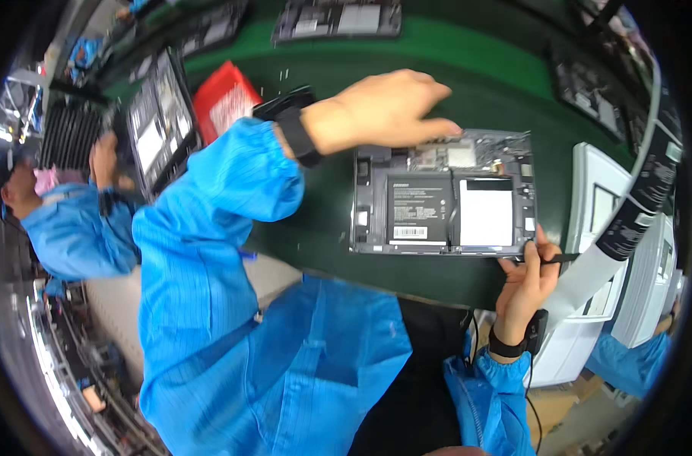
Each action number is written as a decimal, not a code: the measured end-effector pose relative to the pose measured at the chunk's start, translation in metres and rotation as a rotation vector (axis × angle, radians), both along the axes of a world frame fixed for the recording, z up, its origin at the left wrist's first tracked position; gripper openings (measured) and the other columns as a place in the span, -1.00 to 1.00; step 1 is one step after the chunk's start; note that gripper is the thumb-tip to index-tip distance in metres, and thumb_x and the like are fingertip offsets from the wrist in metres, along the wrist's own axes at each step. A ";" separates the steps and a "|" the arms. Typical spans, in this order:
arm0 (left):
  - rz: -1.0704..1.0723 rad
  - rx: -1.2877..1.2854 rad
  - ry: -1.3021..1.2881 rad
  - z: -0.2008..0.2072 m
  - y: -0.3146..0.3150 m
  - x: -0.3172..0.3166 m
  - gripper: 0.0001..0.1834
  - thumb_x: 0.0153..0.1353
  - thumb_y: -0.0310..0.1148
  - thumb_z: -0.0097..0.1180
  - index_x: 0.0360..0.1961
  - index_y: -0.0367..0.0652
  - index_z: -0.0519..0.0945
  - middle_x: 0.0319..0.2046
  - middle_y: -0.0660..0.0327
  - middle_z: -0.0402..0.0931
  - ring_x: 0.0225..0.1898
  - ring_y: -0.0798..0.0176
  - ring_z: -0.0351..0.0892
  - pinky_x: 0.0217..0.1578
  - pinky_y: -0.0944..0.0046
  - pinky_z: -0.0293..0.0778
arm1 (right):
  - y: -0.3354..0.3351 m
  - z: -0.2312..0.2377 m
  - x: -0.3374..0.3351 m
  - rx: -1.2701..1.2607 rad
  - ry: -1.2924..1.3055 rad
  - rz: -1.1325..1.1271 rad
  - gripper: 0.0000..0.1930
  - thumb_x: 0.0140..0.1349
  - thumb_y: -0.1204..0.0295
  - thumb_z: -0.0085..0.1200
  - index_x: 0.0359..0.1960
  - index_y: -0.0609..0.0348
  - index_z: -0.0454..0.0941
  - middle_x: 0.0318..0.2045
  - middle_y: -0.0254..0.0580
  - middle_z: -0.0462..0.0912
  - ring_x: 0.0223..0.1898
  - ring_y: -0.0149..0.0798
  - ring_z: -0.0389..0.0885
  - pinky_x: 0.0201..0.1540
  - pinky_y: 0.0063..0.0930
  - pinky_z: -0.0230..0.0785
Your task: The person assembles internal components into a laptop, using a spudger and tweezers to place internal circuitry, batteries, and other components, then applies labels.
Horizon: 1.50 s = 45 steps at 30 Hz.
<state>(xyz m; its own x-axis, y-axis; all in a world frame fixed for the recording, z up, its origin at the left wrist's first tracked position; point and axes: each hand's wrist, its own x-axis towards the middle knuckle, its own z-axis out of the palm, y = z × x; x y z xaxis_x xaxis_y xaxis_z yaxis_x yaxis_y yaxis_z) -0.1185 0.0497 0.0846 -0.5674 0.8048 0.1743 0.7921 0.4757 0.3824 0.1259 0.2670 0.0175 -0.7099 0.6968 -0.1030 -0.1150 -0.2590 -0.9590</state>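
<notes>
An opened laptop base (451,199) lies on the dark green bench mat, its inner parts uncovered. Inside it are a black battery pack (418,209) and a white rectangular pad (486,213). Over its far edge hovers my left hand (388,106), thumb and fingers stretched apart, holding nothing; whether the thumb touches the base I cannot tell. My right hand (527,285) is closed at the near right corner of the base, fingertips at its edge. From those fingers a thin black stick (560,258) juts out to the right; its kind does not show.
A pale liner strip with black patches (627,228) curves down on the right, by white panels (589,205). More laptop bases (161,125) stand left, far (338,19) and far right (593,99). A red packet (226,99) lies left; a co-worker (80,228) sits beyond.
</notes>
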 end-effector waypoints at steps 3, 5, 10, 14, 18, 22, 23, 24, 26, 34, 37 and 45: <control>-0.088 0.032 -0.277 -0.051 0.005 0.023 -0.45 0.33 0.03 0.17 -0.01 -0.33 0.65 -0.13 -0.07 0.65 -0.04 -0.20 0.62 0.02 -0.04 0.54 | 0.020 -0.028 0.045 0.383 -0.018 0.130 -0.90 0.45 0.61 -0.05 -0.21 0.20 0.28 0.08 0.10 0.60 0.02 -0.26 0.64 0.05 -0.47 0.53; -0.002 0.087 -0.254 -0.060 0.005 0.044 -0.54 0.31 -0.03 0.21 -0.07 -0.27 0.68 -0.17 0.00 0.66 -0.10 -0.15 0.63 -0.04 -0.02 0.56 | 0.030 -0.023 0.050 0.568 -0.093 0.297 -0.73 0.58 0.34 -0.19 -0.35 0.16 0.24 0.10 0.15 0.60 0.13 -0.04 0.58 0.32 -0.17 0.29; -0.008 0.108 -0.140 -0.064 -0.006 0.094 -0.66 0.26 -0.18 0.28 -0.10 -0.22 0.69 -0.22 0.09 0.66 -0.16 -0.06 0.61 -0.12 0.04 0.59 | 0.020 0.009 0.039 0.790 -0.025 0.222 -0.52 0.60 0.02 -0.37 -0.30 0.20 0.28 -0.01 0.11 0.51 -0.12 -0.12 0.59 0.04 -0.30 0.42; -0.053 0.126 -0.216 -0.060 -0.001 0.123 -0.75 0.23 -0.22 0.29 -0.17 -0.15 0.70 -0.24 0.15 0.67 -0.21 -0.02 0.63 -0.22 0.05 0.60 | -0.012 0.032 0.025 0.331 0.064 0.376 -0.71 0.56 0.29 -0.17 -0.17 0.31 0.43 -0.15 -0.03 0.46 -0.38 -0.31 0.57 -0.27 -0.46 0.51; -0.093 0.160 -0.154 -0.067 0.007 0.122 -0.85 0.20 -0.33 0.30 -0.27 -0.15 0.66 -0.29 0.21 0.65 -0.29 0.06 0.65 -0.31 0.10 0.60 | -0.029 0.025 0.008 0.277 -0.045 0.449 -0.80 0.28 0.74 0.12 -0.07 0.44 0.60 -0.05 0.00 0.54 -0.12 -0.16 0.71 -0.04 -0.42 0.60; -0.139 0.171 -0.058 -0.067 0.003 0.122 -0.86 0.18 -0.38 0.30 -0.28 -0.18 0.63 -0.32 0.21 0.63 -0.30 0.07 0.66 -0.35 0.12 0.62 | -0.036 0.025 -0.002 0.268 -0.178 0.407 -0.76 0.22 0.76 0.20 -0.07 0.46 0.65 -0.04 0.06 0.63 -0.13 -0.22 0.72 -0.08 -0.48 0.61; -0.124 0.167 -0.070 -0.065 0.000 0.123 -0.85 0.16 -0.40 0.30 -0.27 -0.19 0.63 -0.32 0.21 0.63 -0.31 0.09 0.67 -0.37 0.14 0.63 | -0.036 0.022 -0.003 0.265 -0.182 0.403 -0.76 0.22 0.76 0.20 -0.07 0.46 0.65 -0.04 0.06 0.63 -0.13 -0.22 0.72 -0.08 -0.48 0.61; -0.109 0.164 -0.083 -0.064 -0.002 0.123 -0.84 0.14 -0.43 0.30 -0.26 -0.21 0.62 -0.31 0.21 0.63 -0.31 0.10 0.67 -0.38 0.16 0.63 | -0.037 0.019 -0.004 0.277 -0.177 0.413 -0.77 0.22 0.75 0.21 -0.07 0.46 0.65 -0.09 0.05 0.66 -0.17 -0.23 0.74 -0.12 -0.50 0.62; -0.092 0.172 -0.059 -0.066 -0.003 0.127 -0.82 0.11 -0.45 0.30 -0.25 -0.21 0.62 -0.30 0.20 0.64 -0.32 0.11 0.68 -0.38 0.17 0.64 | -0.040 0.013 -0.004 0.317 -0.166 0.404 -0.78 0.22 0.73 0.25 -0.10 0.47 0.66 -0.22 0.00 0.71 -0.27 -0.25 0.76 -0.23 -0.54 0.62; -0.071 0.269 -0.003 -0.076 -0.008 0.134 -0.71 0.00 -0.55 0.37 -0.20 -0.30 0.66 -0.25 0.12 0.67 -0.30 0.12 0.72 -0.36 0.23 0.69 | -0.040 0.003 -0.004 0.484 -0.199 0.405 -0.78 0.15 0.71 0.32 -0.14 0.43 0.69 -0.25 -0.05 0.73 -0.30 -0.37 0.71 -0.27 -0.62 0.53; -0.085 0.335 0.071 -0.081 -0.008 0.134 -0.72 -0.02 -0.56 0.39 -0.22 -0.33 0.68 -0.23 0.08 0.69 -0.29 0.11 0.74 -0.34 0.24 0.71 | -0.040 0.004 -0.005 0.524 -0.200 0.402 -0.78 0.13 0.69 0.34 -0.16 0.41 0.70 -0.27 -0.07 0.74 -0.30 -0.40 0.69 -0.28 -0.62 0.50; -0.090 0.331 0.038 -0.081 -0.009 0.133 -0.71 -0.02 -0.54 0.41 -0.22 -0.33 0.69 -0.24 0.08 0.69 -0.28 0.10 0.74 -0.34 0.24 0.71 | -0.040 0.004 -0.004 0.513 -0.226 0.398 -0.78 0.12 0.67 0.36 -0.17 0.39 0.71 -0.27 -0.05 0.74 -0.30 -0.37 0.69 -0.26 -0.59 0.52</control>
